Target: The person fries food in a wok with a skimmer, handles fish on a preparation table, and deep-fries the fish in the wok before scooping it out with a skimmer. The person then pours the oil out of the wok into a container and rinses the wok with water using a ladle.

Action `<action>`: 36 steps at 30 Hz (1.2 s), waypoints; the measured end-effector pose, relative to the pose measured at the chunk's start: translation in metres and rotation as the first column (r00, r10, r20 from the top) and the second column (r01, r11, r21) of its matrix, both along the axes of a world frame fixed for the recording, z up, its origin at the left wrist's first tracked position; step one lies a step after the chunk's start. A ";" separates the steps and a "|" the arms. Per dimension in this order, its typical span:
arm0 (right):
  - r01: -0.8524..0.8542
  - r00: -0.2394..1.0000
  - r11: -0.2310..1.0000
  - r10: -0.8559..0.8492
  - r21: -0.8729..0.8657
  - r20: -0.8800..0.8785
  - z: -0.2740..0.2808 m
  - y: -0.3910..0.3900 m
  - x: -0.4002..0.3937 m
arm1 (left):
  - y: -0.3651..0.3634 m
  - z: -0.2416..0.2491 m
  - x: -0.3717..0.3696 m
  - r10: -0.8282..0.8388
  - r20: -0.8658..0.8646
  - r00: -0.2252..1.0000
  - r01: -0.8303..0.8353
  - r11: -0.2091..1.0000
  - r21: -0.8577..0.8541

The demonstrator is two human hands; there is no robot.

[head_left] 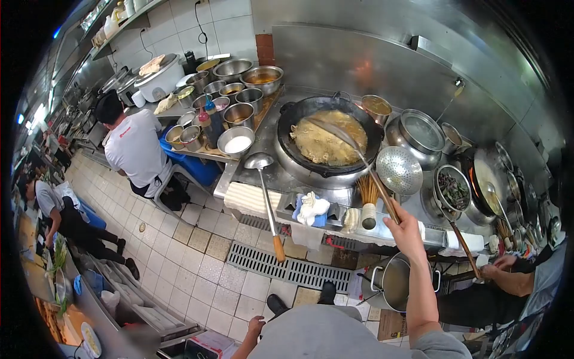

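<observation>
My right hand (404, 232) is wrapped round the wooden handle of a long wok spatula (372, 170). The spatula's head rests in the bubbling, golden oil of a large black wok (286, 136), where pale pieces of food are frying. My left hand (256, 326) hangs low beside my body, fingers curled in, with nothing visible in it. A ladle (267, 194) with a wooden handle lies over the counter's front edge, left of the wok. Right of the wok sits a round perforated strainer (399, 170). A bamboo brush (368, 200) stands between them at the front edge.
Metal bowls and pots of sauces (239, 113) crowd the left counter, with squeeze bottles (209, 119). Folded cloths (313, 208) lie along the front. On the floor stands a big pot (396, 284). A co-worker's hand (496, 267) holds another strainer (452, 188) at the right.
</observation>
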State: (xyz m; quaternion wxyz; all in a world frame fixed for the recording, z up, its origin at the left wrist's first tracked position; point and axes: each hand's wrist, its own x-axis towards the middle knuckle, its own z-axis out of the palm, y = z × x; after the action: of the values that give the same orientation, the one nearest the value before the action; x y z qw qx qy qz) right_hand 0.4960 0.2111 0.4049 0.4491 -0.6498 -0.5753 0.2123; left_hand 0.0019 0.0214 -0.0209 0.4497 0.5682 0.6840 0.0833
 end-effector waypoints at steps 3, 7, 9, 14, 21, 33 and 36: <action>0.048 0.986 0.989 -0.025 -0.137 0.162 0.004 0.015 -0.015 | 0.000 -0.001 0.003 0.097 0.041 0.994 -0.092 0.989 -0.111; 0.152 0.933 0.967 -0.073 -0.204 0.353 -0.020 0.070 -0.033 | -0.005 0.003 0.002 0.058 0.018 0.998 -0.055 0.989 -0.138; 0.188 0.917 0.967 -0.111 -0.171 0.383 -0.017 0.081 -0.047 | -0.005 0.010 0.004 0.046 -0.057 0.997 -0.049 0.997 -0.054; 0.150 0.926 0.972 -0.074 -0.179 0.371 -0.064 0.120 -0.026 | -0.006 0.026 0.012 0.240 0.059 0.969 -0.214 0.934 -0.286; 0.084 0.954 0.986 -0.038 -0.142 0.299 -0.029 0.095 -0.054 | -0.023 0.034 0.018 0.186 -0.105 0.977 -0.207 0.946 -0.249; 0.197 0.910 0.968 -0.121 -0.158 0.396 -0.055 0.082 -0.028 | -0.003 0.019 0.016 0.080 -0.086 0.993 -0.094 0.979 -0.179; 0.236 0.887 0.948 -0.120 -0.213 0.446 -0.058 0.073 -0.028 | 0.014 0.028 0.021 0.042 -0.071 0.997 -0.048 0.995 -0.086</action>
State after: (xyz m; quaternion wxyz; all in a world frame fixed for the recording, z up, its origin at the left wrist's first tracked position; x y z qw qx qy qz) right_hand 0.4681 0.2838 0.3468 0.2400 -0.7844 -0.5638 0.0962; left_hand 0.0226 0.0355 0.0071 0.4482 0.5349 0.7149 0.0435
